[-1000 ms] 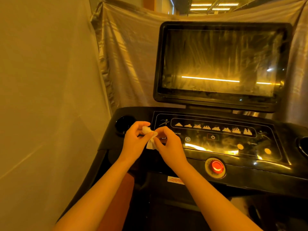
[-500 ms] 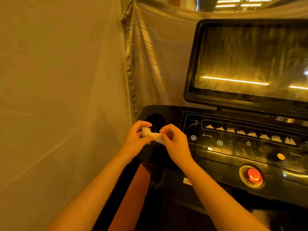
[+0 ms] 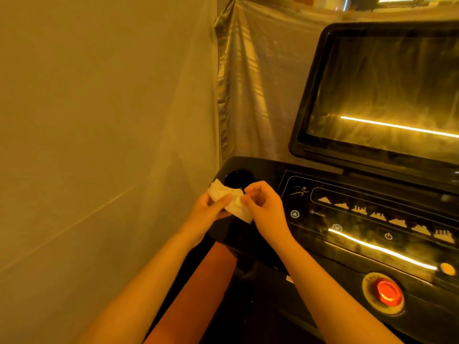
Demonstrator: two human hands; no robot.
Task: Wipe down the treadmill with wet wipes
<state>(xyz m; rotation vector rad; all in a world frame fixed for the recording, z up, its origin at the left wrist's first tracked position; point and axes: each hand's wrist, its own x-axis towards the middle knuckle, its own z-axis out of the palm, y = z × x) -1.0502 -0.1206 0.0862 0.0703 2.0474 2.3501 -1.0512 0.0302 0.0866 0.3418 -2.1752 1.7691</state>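
A white wet wipe (image 3: 232, 203) is held between both hands above the left end of the black treadmill console (image 3: 360, 247). My left hand (image 3: 210, 211) holds its left part with the thumb laid across it. My right hand (image 3: 264, 207) pinches its right edge with curled fingers. The wipe is partly spread out, one corner pointing up left. Just behind the hands is a round cup holder (image 3: 238, 178) in the console. The big dark screen (image 3: 387, 95) stands at the upper right.
A red round stop button (image 3: 385, 293) sits at the console's lower right, with lit program icons and a power symbol above it. Plastic sheeting (image 3: 99, 120) hangs close on the left and behind the console. A reddish-brown panel (image 3: 198, 289) lies below my arms.
The view has swung left, so the console and screen sit further right. My hands have pulled the bunched wipe apart into a wider, flatter sheet near the cup holder.
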